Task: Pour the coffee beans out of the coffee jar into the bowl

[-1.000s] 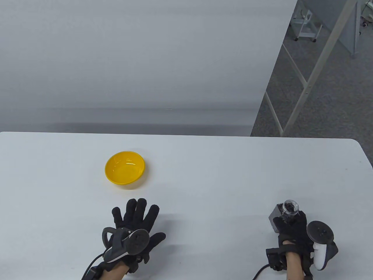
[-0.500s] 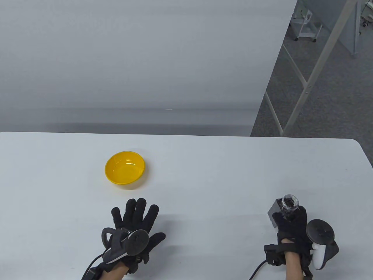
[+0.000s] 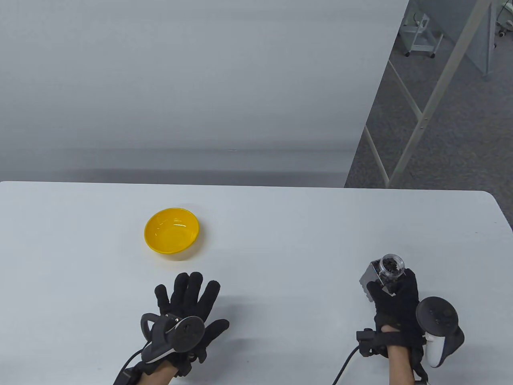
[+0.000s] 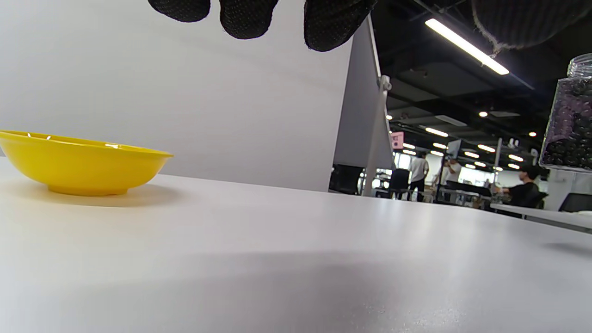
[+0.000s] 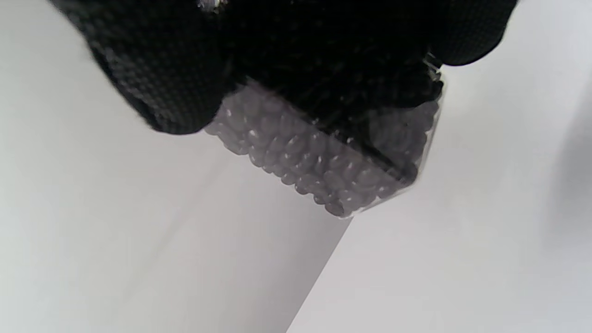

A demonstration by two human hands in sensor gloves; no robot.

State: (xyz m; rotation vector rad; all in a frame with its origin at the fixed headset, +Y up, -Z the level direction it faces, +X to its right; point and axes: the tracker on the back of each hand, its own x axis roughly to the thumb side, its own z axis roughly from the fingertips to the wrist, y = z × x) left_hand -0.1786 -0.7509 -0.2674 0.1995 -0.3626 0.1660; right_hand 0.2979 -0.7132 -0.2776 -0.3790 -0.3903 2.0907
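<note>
An empty yellow bowl [image 3: 172, 230] stands on the white table [image 3: 280, 240], left of the middle; it also shows in the left wrist view [image 4: 81, 163]. My right hand [image 3: 394, 294] grips a clear, open-mouthed coffee jar [image 3: 384, 272] full of dark beans and holds it above the table at the right. The jar's bottom with beans shows in the right wrist view [image 5: 323, 166], and its side in the left wrist view [image 4: 571, 125]. My left hand [image 3: 188, 298] rests flat on the table with fingers spread, empty, below the bowl.
The table's far edge runs across the middle of the table view and its right corner [image 3: 493, 200] is rounded. A white partition [image 3: 200, 80] stands behind the table. Metal frame legs [image 3: 421, 120] stand on the floor beyond at the right.
My right hand has lifted the jar and carried it a little forward and to the left. My left hand has stayed in place.
</note>
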